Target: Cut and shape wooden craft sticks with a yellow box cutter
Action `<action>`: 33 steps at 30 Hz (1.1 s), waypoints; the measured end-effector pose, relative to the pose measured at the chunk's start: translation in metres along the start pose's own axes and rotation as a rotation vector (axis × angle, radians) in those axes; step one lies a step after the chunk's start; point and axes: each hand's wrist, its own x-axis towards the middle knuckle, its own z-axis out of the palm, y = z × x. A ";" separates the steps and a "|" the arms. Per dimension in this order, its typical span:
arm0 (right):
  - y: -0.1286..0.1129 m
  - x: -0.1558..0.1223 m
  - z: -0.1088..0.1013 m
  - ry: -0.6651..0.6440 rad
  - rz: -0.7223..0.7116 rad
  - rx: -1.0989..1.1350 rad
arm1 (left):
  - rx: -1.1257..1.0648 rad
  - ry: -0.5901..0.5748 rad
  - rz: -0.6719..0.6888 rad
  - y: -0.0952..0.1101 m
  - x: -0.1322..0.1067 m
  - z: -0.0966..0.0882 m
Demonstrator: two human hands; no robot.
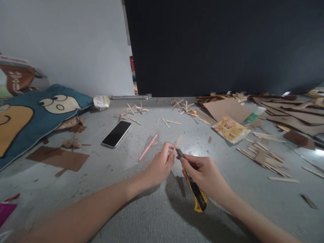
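My left hand (162, 164) pinches a thin wooden craft stick (178, 142), which points up and away from the fingertips. A yellow and black utility knife (194, 189) is gripped in my right hand (206, 175), its handle slanting down toward me. The knife's front end meets the stick close to my left fingertips; whether the blade cuts into the wood cannot be made out. Left of my hands lies a pink patterned pencil-like stick (148, 147), and beyond it a phone (116, 134) with a dark screen.
Loose craft sticks (265, 157) are heaped on the right, near a yellow packet (231, 130) and a glue stick (254, 115). Small crossed-stick pieces (186, 106) stand at the back. Brown cardboard (58, 157) and a blue cushion (45, 111) lie left. A dark panel (222, 47) rises behind.
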 end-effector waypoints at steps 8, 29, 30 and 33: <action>0.001 0.001 -0.001 0.028 -0.032 -0.097 | 0.018 -0.014 -0.014 -0.001 -0.001 0.000; -0.005 0.009 -0.014 -0.156 0.245 0.286 | -0.278 -0.037 -0.065 -0.009 0.003 0.003; -0.005 0.009 -0.014 -0.157 0.254 0.292 | -0.295 -0.042 -0.073 -0.008 0.004 0.003; -0.003 0.010 -0.014 -0.156 0.292 0.335 | -0.338 -0.053 -0.091 -0.004 0.005 0.003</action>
